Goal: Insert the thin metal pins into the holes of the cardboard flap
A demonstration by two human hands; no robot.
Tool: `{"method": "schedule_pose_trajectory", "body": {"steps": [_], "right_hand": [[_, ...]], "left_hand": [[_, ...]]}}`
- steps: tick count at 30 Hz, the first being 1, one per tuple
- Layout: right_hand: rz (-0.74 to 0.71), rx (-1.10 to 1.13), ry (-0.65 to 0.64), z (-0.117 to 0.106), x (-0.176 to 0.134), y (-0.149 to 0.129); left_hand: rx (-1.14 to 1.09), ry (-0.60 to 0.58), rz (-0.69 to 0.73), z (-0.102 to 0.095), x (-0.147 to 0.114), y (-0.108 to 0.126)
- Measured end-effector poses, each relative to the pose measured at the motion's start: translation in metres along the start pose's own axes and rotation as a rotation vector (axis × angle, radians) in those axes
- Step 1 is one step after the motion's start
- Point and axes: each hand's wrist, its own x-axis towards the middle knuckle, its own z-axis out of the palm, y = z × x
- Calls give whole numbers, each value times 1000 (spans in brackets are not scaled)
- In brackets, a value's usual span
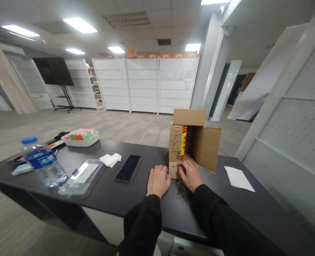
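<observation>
An open cardboard box (175, 142) stands on the desk, its opening facing me and its side flap swung out to the right. Several small dark round marks or heads dot its front left panel, beside a yellow and red tape strip (183, 142). My right hand (191, 176) is at the lower flap, thumb and fingertips pinched together; whatever is between them is too small to make out. Under that hand lies a bunch of thin dark metal nails or screws (182, 187). My left hand (159, 180) rests palm down with bent fingers, fingertips near the box's lower left corner.
Left of my hands are a phone (128, 168), white tissue (110, 160), a clear plastic case (83, 177) and a water bottle (42, 161). A white basket (80, 141) sits at the back edge. White paper (239, 179) lies at right, near a partition (293, 142).
</observation>
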Motion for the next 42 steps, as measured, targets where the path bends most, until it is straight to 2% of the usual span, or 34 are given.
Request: {"method": "schedule_pose_trajectory", "body": {"steps": [10,18,24,31,42], "right_hand": [[-79,-10,-35,-14,-30,5],[-133,66,-89,-28,-51,-6],[-222,112,-177,-32,-54,-13],[-210,125,-250,-33,-52,-16],[-179,116,-270,-33,-52,-17]], "left_hand": [[-4,6,-6,1,0,0],[12,19,3,3,0,-1],[9,-1,2,1,1,0],[13,2,-6,2,0,0],[14,14,3,0,1,1]]}}
